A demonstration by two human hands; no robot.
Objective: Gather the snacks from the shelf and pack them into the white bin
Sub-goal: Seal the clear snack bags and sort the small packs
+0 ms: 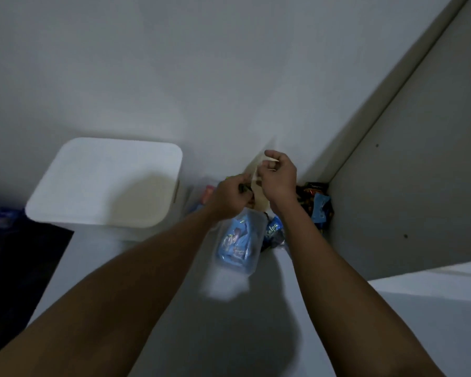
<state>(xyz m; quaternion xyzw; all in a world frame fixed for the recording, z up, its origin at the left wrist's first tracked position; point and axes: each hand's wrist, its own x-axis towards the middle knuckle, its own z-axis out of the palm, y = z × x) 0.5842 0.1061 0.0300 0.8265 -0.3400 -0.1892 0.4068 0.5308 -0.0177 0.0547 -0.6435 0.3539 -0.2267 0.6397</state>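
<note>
Pinching a half-hidden pale packet [257, 170] is the right hand [279, 174]; left hand [230, 195] grips a blurred dark item [244, 188].

Open white bin [120, 141], upright, left of heaped snack packets [235, 242], mostly blue.

Dim, bluish light; motion blur smears everything, arm shadows pool below, and straight edges bow outward.
</note>
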